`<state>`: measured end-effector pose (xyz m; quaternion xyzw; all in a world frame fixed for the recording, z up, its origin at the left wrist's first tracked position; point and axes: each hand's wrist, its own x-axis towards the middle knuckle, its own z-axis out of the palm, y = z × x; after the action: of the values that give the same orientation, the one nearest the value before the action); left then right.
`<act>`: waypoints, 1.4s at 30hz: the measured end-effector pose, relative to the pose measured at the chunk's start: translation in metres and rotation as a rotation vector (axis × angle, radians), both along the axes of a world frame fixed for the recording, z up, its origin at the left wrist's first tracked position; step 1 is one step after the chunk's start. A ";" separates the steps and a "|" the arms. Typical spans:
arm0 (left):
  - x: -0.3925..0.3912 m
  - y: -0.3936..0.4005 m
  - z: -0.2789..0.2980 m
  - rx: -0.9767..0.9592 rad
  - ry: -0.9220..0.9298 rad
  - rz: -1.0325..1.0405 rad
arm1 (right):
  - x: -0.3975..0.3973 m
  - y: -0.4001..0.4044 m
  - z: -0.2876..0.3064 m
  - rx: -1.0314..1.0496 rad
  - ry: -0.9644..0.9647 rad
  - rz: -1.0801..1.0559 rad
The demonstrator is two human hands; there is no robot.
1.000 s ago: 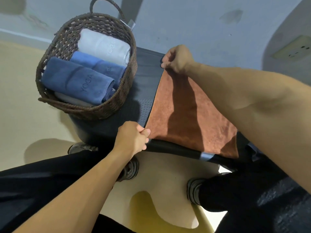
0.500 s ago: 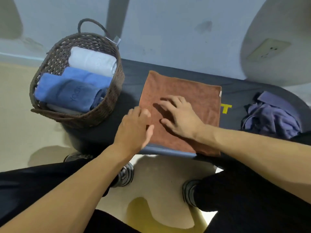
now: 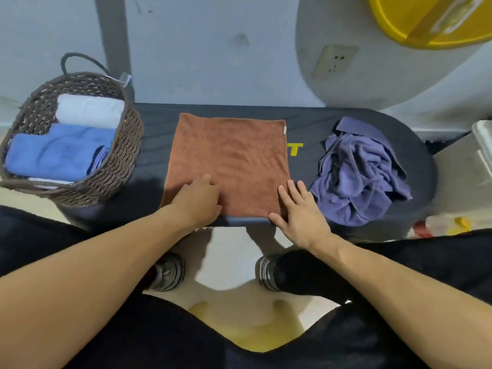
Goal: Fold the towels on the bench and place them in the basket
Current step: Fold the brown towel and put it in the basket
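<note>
Brown towel [image 3: 229, 161] flat on bench [image 3: 154, 121]; my left hand [image 3: 198, 201] and right hand [image 3: 300, 214], fingers straight, press its near edge. Risk: uneven pull skews the fold.

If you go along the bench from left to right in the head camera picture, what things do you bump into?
Woven basket with rolled towels inside → brown towel lying flat, with the left hand on its near left part and the right hand at its near right corner → crumpled purple towel.
</note>
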<state>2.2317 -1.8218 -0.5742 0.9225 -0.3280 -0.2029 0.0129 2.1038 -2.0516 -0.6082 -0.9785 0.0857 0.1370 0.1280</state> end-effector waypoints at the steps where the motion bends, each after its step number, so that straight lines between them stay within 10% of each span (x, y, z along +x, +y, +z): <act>1: -0.003 -0.003 0.002 -0.070 0.045 -0.075 | -0.001 0.003 0.003 0.043 -0.066 0.007; 19: 0.014 0.040 -0.001 -0.032 0.099 -0.032 | 0.029 0.005 0.003 0.362 -0.187 0.169; 26: 0.004 0.013 -0.015 -0.331 0.129 0.068 | 0.044 0.000 0.010 0.658 -0.158 -0.294; 42: 0.046 0.052 0.023 0.086 0.372 0.087 | 0.053 -0.015 0.039 0.233 0.142 0.121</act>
<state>2.2778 -1.7700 -0.5517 0.8822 -0.2708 -0.3827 0.0425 2.1564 -2.0663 -0.5687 -0.9483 0.0190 0.2224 0.2256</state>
